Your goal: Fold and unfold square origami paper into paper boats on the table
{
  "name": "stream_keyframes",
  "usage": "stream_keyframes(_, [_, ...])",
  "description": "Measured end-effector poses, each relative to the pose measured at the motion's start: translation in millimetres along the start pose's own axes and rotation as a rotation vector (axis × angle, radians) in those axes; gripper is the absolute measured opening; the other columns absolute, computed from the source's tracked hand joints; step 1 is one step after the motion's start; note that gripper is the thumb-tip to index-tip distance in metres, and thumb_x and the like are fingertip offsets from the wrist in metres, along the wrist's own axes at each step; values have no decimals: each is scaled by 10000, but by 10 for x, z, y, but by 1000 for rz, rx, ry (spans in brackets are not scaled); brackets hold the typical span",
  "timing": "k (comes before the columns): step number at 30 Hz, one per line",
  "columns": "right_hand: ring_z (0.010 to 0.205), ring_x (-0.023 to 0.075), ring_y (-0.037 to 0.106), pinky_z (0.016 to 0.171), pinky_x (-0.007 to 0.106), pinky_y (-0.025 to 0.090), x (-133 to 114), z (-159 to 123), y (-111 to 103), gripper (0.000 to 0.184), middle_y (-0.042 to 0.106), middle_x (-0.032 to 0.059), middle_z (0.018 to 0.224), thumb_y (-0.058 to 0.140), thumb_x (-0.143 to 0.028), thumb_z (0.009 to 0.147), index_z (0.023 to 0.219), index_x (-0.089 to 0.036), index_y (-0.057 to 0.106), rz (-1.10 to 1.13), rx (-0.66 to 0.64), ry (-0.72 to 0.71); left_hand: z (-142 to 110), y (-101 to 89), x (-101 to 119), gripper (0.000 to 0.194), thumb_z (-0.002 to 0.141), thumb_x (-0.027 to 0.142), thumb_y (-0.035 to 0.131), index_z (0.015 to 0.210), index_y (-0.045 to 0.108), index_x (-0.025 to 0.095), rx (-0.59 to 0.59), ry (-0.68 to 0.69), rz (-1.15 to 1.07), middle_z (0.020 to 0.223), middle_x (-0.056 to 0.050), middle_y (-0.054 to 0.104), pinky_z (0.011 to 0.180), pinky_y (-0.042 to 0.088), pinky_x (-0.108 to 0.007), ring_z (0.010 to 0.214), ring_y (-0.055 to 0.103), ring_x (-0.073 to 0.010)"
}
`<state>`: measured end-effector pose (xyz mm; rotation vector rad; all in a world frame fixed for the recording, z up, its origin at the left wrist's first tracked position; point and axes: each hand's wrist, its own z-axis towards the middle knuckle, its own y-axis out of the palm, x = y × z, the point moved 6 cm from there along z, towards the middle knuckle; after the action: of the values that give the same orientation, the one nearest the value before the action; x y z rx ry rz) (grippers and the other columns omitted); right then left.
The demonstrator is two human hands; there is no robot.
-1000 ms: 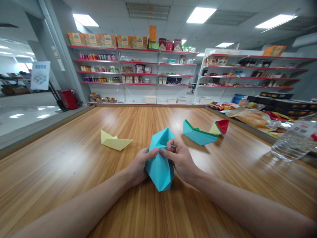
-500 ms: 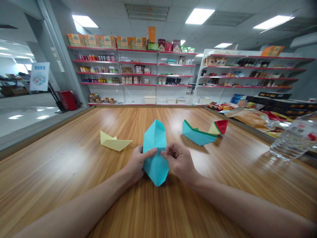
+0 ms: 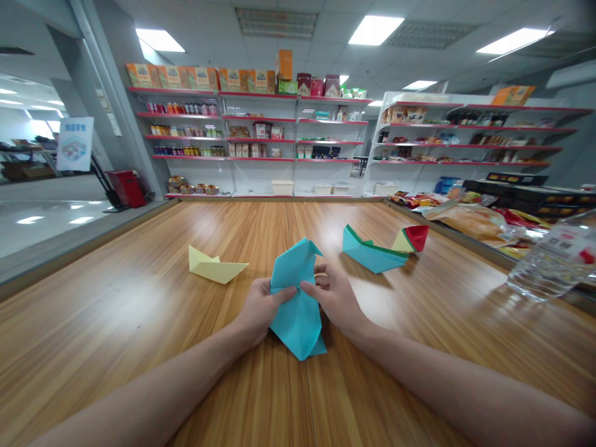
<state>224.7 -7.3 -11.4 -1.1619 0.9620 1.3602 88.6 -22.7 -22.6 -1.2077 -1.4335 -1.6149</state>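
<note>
A folded sheet of light-blue paper (image 3: 294,323) is held upright-tilted over the table, with creases across it and loose flaps at its upper right and lower right. My left hand (image 3: 261,308) grips its left edge, thumb on the front face and the fingers hidden behind. On the right edge, my right hand (image 3: 336,297) pinches the paper, its thumb near the middle crease and fingers partly behind. To the left lies a pale-yellow paper boat (image 3: 218,270). Right of the hands stands a blue and green paper boat (image 3: 375,256), touching or overlapping a yellow and red one (image 3: 414,239).
The wooden table (image 3: 223,385) has a raised edge. At the right are a clear plastic bottle (image 3: 549,267), packaged snacks (image 3: 465,220) and stacked black boxes (image 3: 535,195). Stocked shelves (image 3: 261,158) stand beyond the table, and a sign (image 3: 74,144) at the far left.
The blue paper has turned and its right side has opened out into flaps. My right hand has gone from a pinch at the middle to holding the right edge.
</note>
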Motion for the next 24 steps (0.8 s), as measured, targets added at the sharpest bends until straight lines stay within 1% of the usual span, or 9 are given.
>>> stream_keyframes(2, [622, 171, 628, 543, 271, 479, 34, 8, 13, 332, 675, 45, 726, 698, -384, 707, 887, -152, 542, 62, -34, 32, -28, 46, 18, 326, 667, 379, 732, 802, 680, 87, -56, -28, -44, 758, -115, 709, 680, 505, -354, 668, 660, -236])
stream_keyframes(5, [672, 186, 639, 584, 290, 493, 54, -5, 71, 341, 680, 56, 773, 711, -402, 694, 879, -153, 570, 239, -117, 106, -48, 127, 7, 455, 773, 509, 560, 924, 669, 94, -144, -164, -224, 834, -135, 709, 759, 495, -394, 800, 662, -282])
stream_keyframes(7, [698, 197, 643, 603, 305, 500, 48, -24, 123, 376, 684, 58, 813, 728, -417, 670, 902, -164, 576, 359, -168, 152, -39, 135, -25, 442, 822, 475, 483, 977, 654, 97, -127, -265, -291, 868, -132, 709, 802, 487, -399, 851, 658, -284])
stream_keyframes(10, [735, 209, 644, 651, 322, 502, 15, -45, 175, 389, 691, 66, 843, 746, -421, 638, 889, -170, 586, 451, -206, 180, -10, 112, -55, 340, 834, 344, 473, 983, 650, 96, -90, -340, -323, 883, -119, 711, 818, 484, -378, 853, 661, -265])
stream_keyframes(12, [792, 222, 647, 706, 336, 500, -12, -47, 186, 392, 697, 76, 879, 744, -411, 636, 906, -172, 590, 480, -221, 179, 8, 110, -35, 338, 826, 335, 491, 1007, 644, 95, -124, -335, -352, 916, -120, 707, 831, 477, -378, 872, 656, -267])
stream_keyframes(15, [868, 237, 645, 737, 345, 497, -31, -24, 164, 396, 692, 90, 965, 723, -384, 659, 968, -179, 583, 516, -240, 174, 24, 62, 12, 408, 811, 415, 527, 1059, 629, 108, -150, -327, -368, 954, -122, 699, 848, 464, -394, 904, 646, -279])
stream_keyframes(19, [866, 238, 649, 734, 352, 499, -14, 37, 91, 350, 683, 94, 1014, 698, -317, 683, 983, -180, 584, 542, -253, 146, 29, -18, 57, 469, 803, 476, 522, 1063, 625, 100, -179, -355, -364, 934, -128, 697, 861, 449, -407, 920, 637, -289])
stream_keyframes(21, [851, 234, 651, 748, 360, 498, -3, 67, 50, 326, 690, 86, 992, 688, -281, 691, 986, -181, 591, 534, -240, 109, 41, -57, 93, 414, 811, 443, 518, 1014, 638, 104, -172, -332, -367, 878, -113, 700, 842, 454, -393, 869, 645, -272])
stream_keyframes(24, [824, 228, 653, 769, 371, 495, 10, 91, 11, 312, 699, 78, 955, 675, -258, 705, 998, -178, 604, 516, -220, 53, 70, -94, 161, 269, 832, 345, 504, 832, 649, 118, -156, -270, -419, 719, -64, 682, 757, 475, -313, 688, 642, -193])
